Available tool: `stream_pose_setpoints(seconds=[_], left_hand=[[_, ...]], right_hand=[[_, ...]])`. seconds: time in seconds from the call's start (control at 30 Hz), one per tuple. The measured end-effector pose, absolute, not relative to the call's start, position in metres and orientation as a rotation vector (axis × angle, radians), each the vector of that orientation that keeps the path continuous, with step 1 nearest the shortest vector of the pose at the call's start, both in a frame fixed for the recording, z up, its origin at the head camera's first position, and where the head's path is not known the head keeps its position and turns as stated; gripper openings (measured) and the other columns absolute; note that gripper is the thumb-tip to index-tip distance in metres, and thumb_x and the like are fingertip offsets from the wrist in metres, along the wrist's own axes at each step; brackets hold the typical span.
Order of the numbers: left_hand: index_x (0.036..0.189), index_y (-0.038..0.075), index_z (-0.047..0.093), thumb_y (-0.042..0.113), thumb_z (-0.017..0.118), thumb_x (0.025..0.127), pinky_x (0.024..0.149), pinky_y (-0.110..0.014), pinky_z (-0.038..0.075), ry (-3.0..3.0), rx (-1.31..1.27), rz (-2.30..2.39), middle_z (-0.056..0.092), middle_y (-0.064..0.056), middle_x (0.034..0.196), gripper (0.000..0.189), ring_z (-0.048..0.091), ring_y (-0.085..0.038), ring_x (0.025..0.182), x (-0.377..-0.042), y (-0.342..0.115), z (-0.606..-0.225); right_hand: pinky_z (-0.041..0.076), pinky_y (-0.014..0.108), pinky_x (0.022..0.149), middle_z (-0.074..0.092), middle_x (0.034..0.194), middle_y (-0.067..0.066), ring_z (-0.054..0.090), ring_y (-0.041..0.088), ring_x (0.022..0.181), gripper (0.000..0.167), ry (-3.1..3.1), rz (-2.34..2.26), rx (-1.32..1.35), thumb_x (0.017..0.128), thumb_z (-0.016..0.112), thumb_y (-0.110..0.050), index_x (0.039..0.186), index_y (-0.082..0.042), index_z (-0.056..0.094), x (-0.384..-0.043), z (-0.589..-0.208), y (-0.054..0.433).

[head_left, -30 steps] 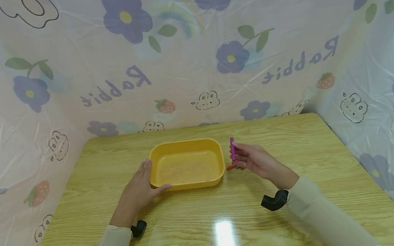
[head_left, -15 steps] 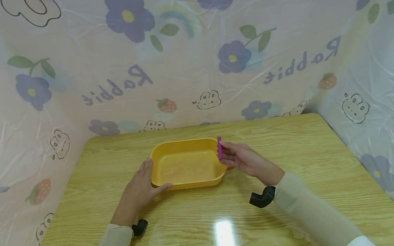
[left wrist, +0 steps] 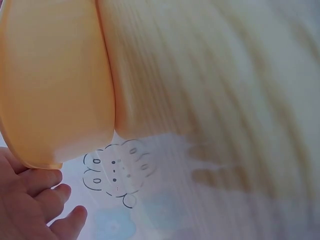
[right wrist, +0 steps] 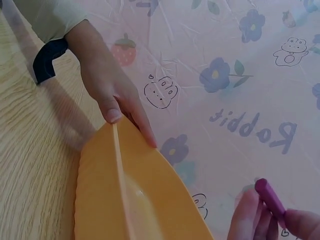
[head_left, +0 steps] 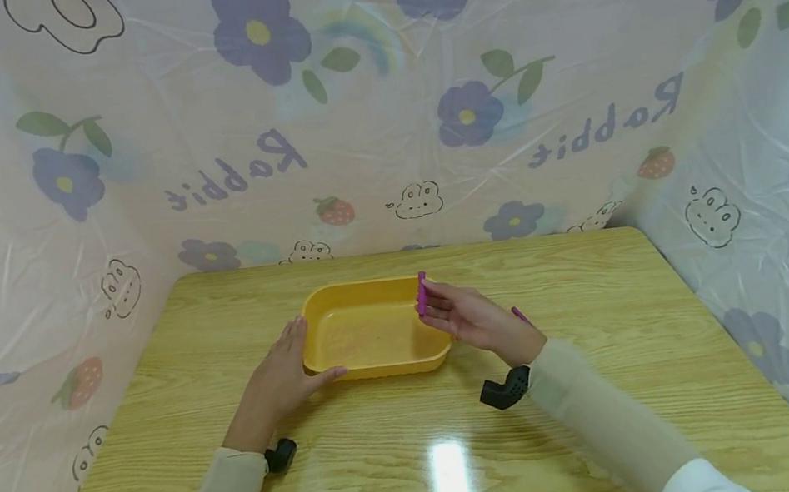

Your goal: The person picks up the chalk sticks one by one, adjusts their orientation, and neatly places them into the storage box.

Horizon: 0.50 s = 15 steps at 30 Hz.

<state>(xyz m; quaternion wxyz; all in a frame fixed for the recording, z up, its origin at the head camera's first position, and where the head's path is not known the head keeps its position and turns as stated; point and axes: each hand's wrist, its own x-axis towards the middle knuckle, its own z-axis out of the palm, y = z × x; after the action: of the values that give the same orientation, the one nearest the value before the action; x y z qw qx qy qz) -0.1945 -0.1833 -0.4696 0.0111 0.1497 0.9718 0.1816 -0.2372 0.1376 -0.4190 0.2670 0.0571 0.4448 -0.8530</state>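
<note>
In the head view, a yellow plastic tub (head_left: 381, 367) stands on the wooden table. My left hand (head_left: 281, 384) rests on its left end, fingers stretched along the side wall and thumb on the front rim. The left wrist view shows bent fingertips right at the tub's edge. My right hand (head_left: 476, 314) pinches a short purple crayon-like stick (head_left: 422, 294) upright over the tub's right rim. In the right wrist view, the purple stick (right wrist: 270, 196) lies between thumb and fingers, apart from the tub wall.
Another purple stick (head_left: 520, 315) shows beside my right wrist, partly hidden by it. The wood-grain table (head_left: 365, 469) ends at a patterned curtain (head_left: 361, 116) at the back and sides. Black wrist cameras (head_left: 506, 390) hang beneath both forearms.
My right hand has moved left, carrying the purple stick from beside the tub to over its right rim. A red stick seen earlier is now hidden. The left hand stays put.
</note>
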Motion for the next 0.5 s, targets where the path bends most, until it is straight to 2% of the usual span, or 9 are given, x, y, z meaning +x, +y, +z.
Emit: stream_pose_setpoints(seconds=[0.2,0.37,0.5], left_hand=[[0.15,0.006,0.005,0.082,0.042,0.072,0.106,-0.052,0.024,3.03,0.466,0.597,0.007,-0.013,0.154,0.115,0.01,-0.029,0.14,-0.196,-0.184,-0.472],[0.15,0.006,0.006,0.081,0.044,0.072,0.106,-0.052,0.024,3.039,0.471,0.602,0.009,-0.013,0.154,0.115,0.012,-0.029,0.14,-0.196,-0.184,-0.473],[0.15,0.005,0.007,0.08,0.047,0.072,0.106,-0.053,0.024,3.043,0.47,0.617,0.01,-0.014,0.154,0.115,0.012,-0.029,0.14,-0.195,-0.184,-0.472]], right_hand=[[0.051,0.03,0.083,0.06,0.094,0.008,0.064,0.017,0.082,0.027,1.191,-2.301,0.181,0.096,0.053,-0.018,0.117,-0.002,0.053,-0.244,-0.42,0.124],[0.051,0.032,0.084,0.06,0.097,0.01,0.064,0.019,0.084,0.028,1.243,-2.27,0.199,0.094,0.056,-0.016,0.117,0.001,0.053,-0.249,-0.422,0.115],[0.05,0.033,0.085,0.06,0.1,0.012,0.064,0.019,0.084,0.042,1.282,-2.246,0.169,0.093,0.057,-0.013,0.128,0.007,0.046,-0.253,-0.424,0.108]])
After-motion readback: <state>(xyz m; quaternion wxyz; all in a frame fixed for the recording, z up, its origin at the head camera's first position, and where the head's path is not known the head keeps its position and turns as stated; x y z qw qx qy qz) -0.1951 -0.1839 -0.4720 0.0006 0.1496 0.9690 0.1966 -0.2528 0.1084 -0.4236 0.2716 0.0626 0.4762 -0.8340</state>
